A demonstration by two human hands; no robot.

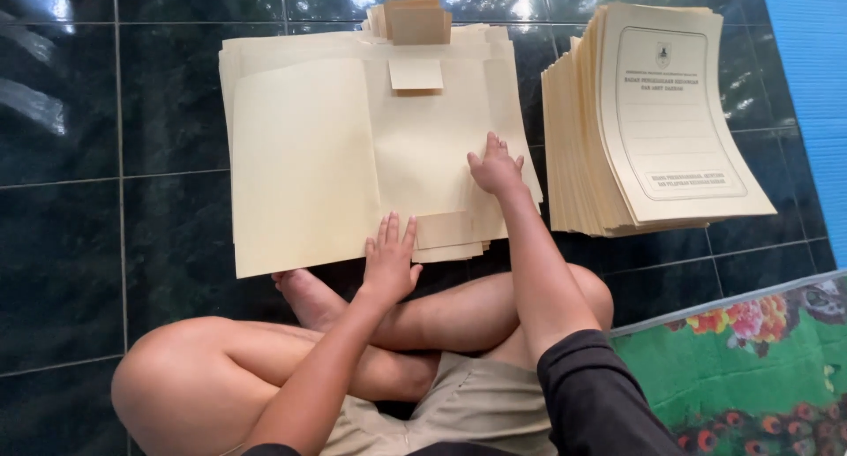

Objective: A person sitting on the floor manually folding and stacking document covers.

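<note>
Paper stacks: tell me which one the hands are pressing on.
The unfolded blank stack in front of the knees; left hand and right hand lie flat on it. The printed stack sits untouched to its right.

At about twelve o'clock from our crossed legs we see a pile of unfolded cream paper folders (pixel 353 138), flat on the dark tiles, with small tabs at the top and bottom edges. Our left hand (pixel 390 260) lies flat on its near edge and our right hand (pixel 496 167) presses on its right part. At about two o'clock stands a thick stack of printed folder covers (pixel 662 112), also cream, rectangular. The top cover bears a thin rounded frame, a small emblem at the top and a framed label near the bottom.
</note>
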